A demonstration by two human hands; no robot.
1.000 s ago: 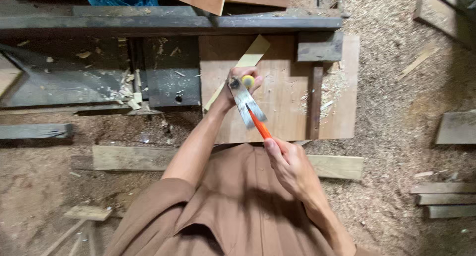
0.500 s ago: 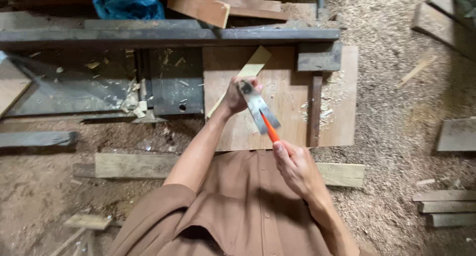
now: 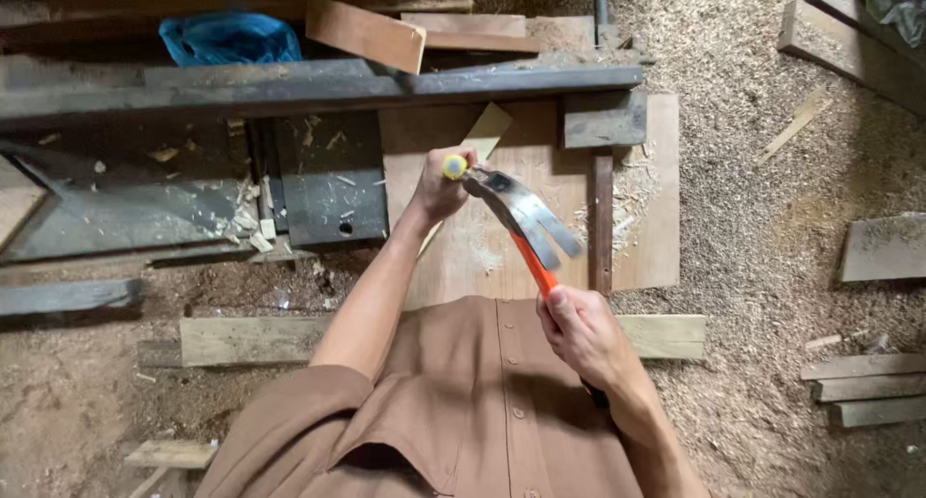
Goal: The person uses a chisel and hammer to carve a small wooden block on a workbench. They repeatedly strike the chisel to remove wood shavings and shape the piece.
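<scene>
The claw hammer (image 3: 521, 214), orange-handled, hangs over the plywood board (image 3: 502, 238), its head at the yellow-capped chisel (image 3: 455, 166). The right hand (image 3: 579, 334) has its grip clenched on the handle; the left hand (image 3: 439, 189) grasps the chisel against a pale wood strip (image 3: 485, 132). A dark beam (image 3: 318, 88) crosses behind, beside a blue bag (image 3: 230, 37); sawdust (image 3: 752, 170) covers the floor.

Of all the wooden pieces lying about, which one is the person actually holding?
The pale narrow strip leaning across the plywood board. The left hand grips it with a yellow-capped tool; the other planks lie loose, untouched, on the sawdust.
</scene>
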